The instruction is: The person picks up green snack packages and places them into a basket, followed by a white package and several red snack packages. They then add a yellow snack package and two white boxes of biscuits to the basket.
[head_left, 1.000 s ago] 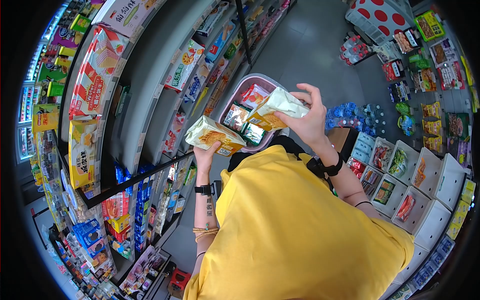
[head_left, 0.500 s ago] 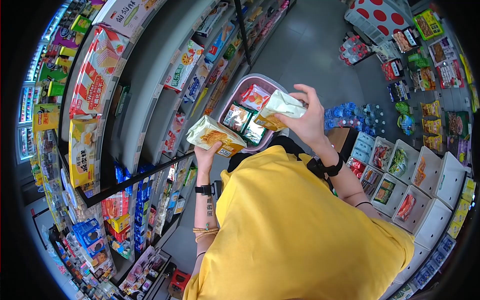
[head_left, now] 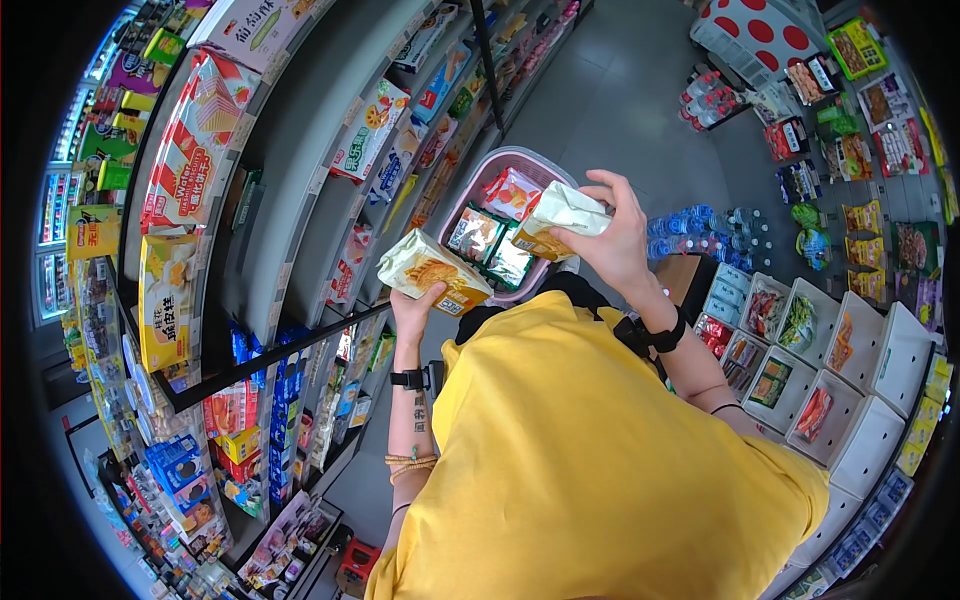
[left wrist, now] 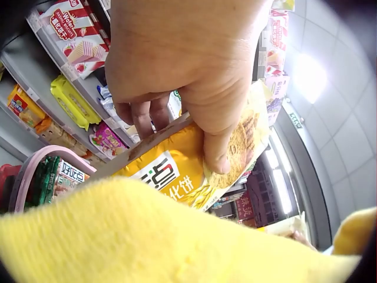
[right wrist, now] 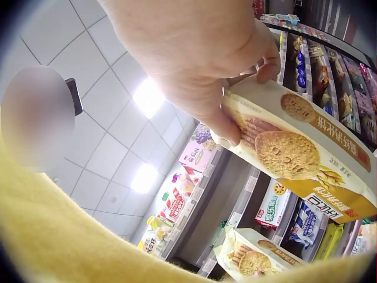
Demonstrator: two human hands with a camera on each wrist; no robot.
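Observation:
The left hand (head_left: 411, 314) grips a cream and yellow biscuit pack (head_left: 436, 275) by its lower end; its thumb presses the biscuit picture on the front (left wrist: 238, 144). In the right hand (head_left: 622, 238) is a similar pack (head_left: 562, 217), pinched at its cream-coloured end with the thumb on the printed face (right wrist: 288, 147). Both packs are tilted, the right one over the edge of a pink basket (head_left: 521, 155). Inside the basket lie a red and pink pack (head_left: 511, 193) and green and white packs (head_left: 474, 233).
Shelves (head_left: 305, 130) with boxed snacks run along the left. Water bottles (head_left: 700, 232) stand on the floor to the right, beside white bins (head_left: 800, 320) of packaged goods. A white box with red dots (head_left: 752, 38) is at the upper right.
The right hand's pack has shifted slightly right and stands a little more upright. The left hand's pack has moved slightly right. Both hands keep their hold.

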